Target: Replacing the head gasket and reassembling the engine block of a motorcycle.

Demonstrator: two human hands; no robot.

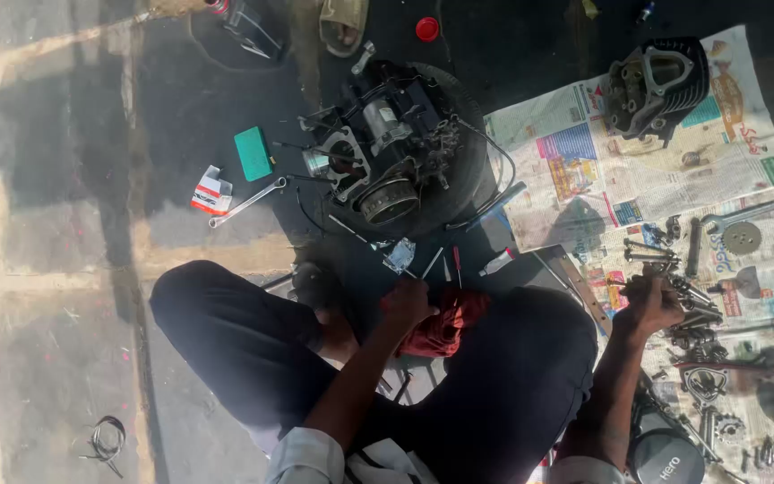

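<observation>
- Fingers of the left hand (408, 303) are curled around a red rag (445, 324) between the knees; no gap shows.
- Right hand (651, 303) is out to the side, fingers closed on small metal parts (687, 296); exact grip unclear.
- The parts lie heaped on the newspaper (584, 170) just beyond and right of that hand, bolts pointing mostly rightward.
- Engine block (387, 157) sits ahead on a tyre, nearer the left hand.
</observation>
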